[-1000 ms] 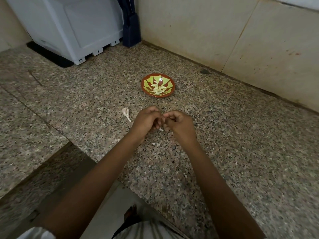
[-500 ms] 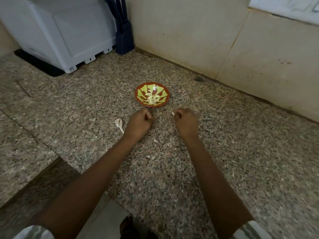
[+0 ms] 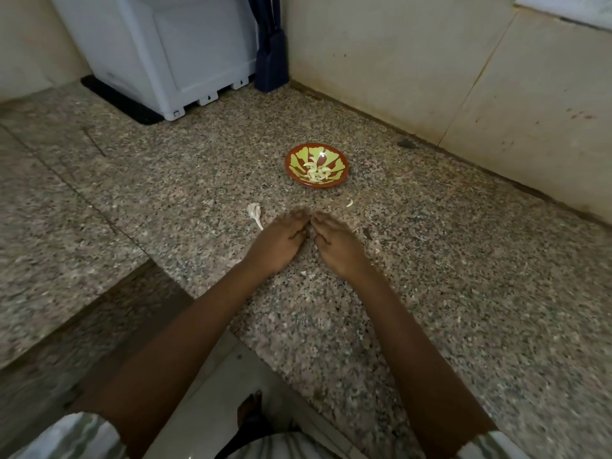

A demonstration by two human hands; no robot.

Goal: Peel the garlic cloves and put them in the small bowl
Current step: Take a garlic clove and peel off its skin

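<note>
The small red bowl (image 3: 343, 164) with a green pattern sits on the granite counter and holds several peeled garlic cloves (image 3: 317, 172). One pale clove (image 3: 349, 203) lies on the counter just right of the bowl's near side. A garlic stem with papery skin (image 3: 255, 215) lies to the left. My left hand (image 3: 278, 241) and my right hand (image 3: 337, 246) rest palm down on the counter in front of the bowl. Their fingers are stretched out and blurred, with the fingertips almost meeting. I see nothing held in either hand.
A white appliance (image 3: 159, 54) stands at the back left with a dark blue object (image 3: 270, 61) beside it. Beige wall tiles (image 3: 430, 77) border the counter at the back right. Small skin scraps (image 3: 303, 273) dot the counter. The counter's edge (image 3: 185, 293) drops off at the lower left.
My hands were apart and curled near the bowl, the right pinching a white piece. Now they lie flat together, nearer to me, and a pale clove lies loose on the counter.
</note>
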